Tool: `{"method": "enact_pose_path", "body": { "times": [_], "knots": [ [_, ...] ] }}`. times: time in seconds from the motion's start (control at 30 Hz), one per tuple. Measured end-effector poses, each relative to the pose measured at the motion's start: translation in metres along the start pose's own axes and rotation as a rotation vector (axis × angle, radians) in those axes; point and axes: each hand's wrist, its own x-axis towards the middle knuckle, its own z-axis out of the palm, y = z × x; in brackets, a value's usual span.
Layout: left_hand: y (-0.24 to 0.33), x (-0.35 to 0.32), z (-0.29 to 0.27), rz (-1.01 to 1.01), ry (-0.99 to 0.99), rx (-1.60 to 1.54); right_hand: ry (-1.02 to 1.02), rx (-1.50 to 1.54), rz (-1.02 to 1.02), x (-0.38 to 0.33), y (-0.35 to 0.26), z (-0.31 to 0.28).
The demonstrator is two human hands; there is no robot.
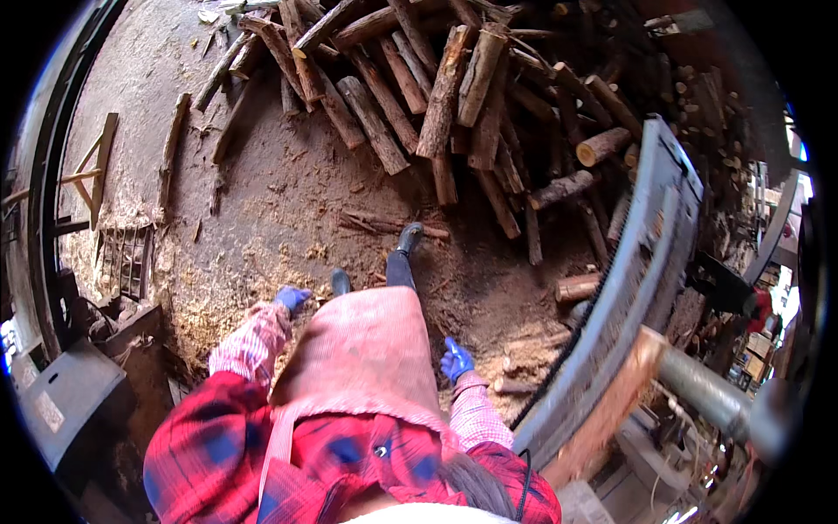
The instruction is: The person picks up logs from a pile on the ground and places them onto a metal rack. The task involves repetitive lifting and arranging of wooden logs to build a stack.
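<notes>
My left hand (293,299), in a blue-purple glove, hangs beside the pink apron (362,336) with its fingers loosely out and nothing visible in it. On the apron's other side, my right hand (456,360), gloved the same way, is held low with a finger or thumb sticking out; it appears to hold nothing. Cut logs (375,122) with bark lie in a big heap ahead, beyond both hands. One of my boots (408,237) is stepping forward beside thin sticks (375,224) on the ground; the other boot (340,281) shows by the apron's edge.
A long grey metal trough (624,279) runs along my right, with a peeled log (611,406) beside it. Short log pieces (532,349) lie near its foot. At lower left stands a grey metal box (74,402). Sawdust and bark scraps cover the ground (262,227).
</notes>
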Motion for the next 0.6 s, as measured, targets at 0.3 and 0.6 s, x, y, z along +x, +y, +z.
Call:
{"method": "enact_pose_path", "body": {
  "times": [0.3,0.6],
  "knots": [
    [0.075,0.051,0.118,-0.16,-0.236,-1.175,0.028,-0.282,-0.784,0.223,-0.461,0.257],
    [0.104,0.112,0.192,-0.157,-0.058,-0.905,-0.223,-0.029,-1.09,0.285,-0.581,0.343]
  ]
}}
